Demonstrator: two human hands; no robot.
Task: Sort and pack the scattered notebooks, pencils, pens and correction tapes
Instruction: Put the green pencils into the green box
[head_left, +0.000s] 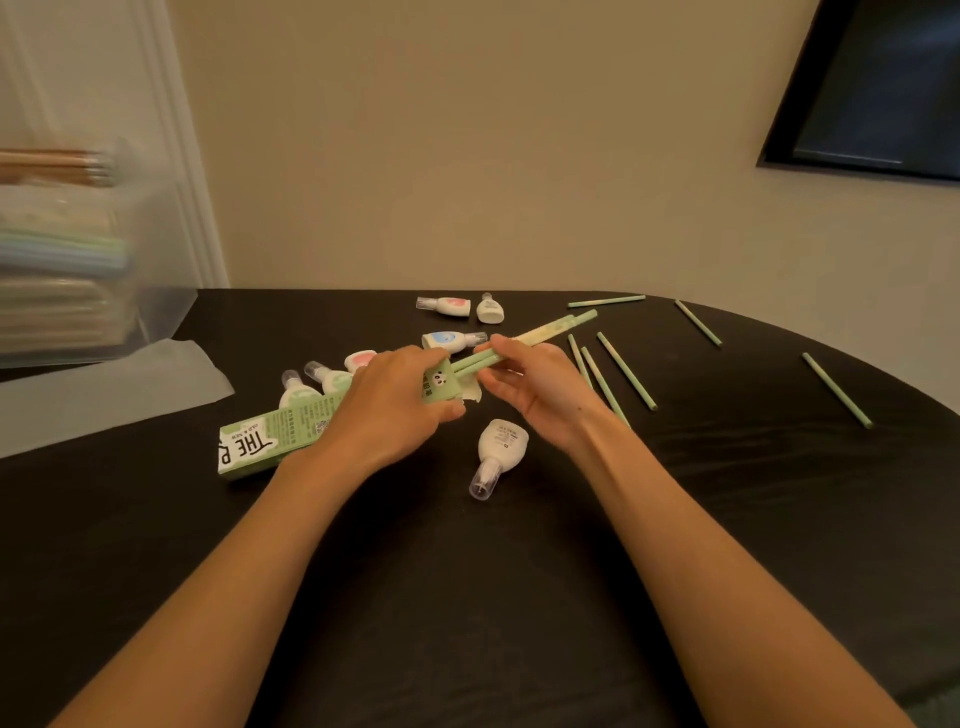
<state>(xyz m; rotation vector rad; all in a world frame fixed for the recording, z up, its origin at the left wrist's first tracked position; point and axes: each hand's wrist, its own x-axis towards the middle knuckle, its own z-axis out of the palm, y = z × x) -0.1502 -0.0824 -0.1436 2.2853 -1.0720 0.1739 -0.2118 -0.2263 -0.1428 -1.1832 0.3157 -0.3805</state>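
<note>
The room light is warm, yellowish and dim, its source out of view, and nothing glares. The green box (270, 447) in the middle is sharp enough that its large print reads. Right of the box, the black table (831, 519) carries a faint streaky sheen, and shadows there are nearly lost (dark on dark). Far left of the box, the clear plastic bin (78, 260) is smeared with blur. Up and right of the box, the window (878, 93) is dark. The table's edge beyond the box bows, and the forearms (727, 597) below it stretch wide.
</note>
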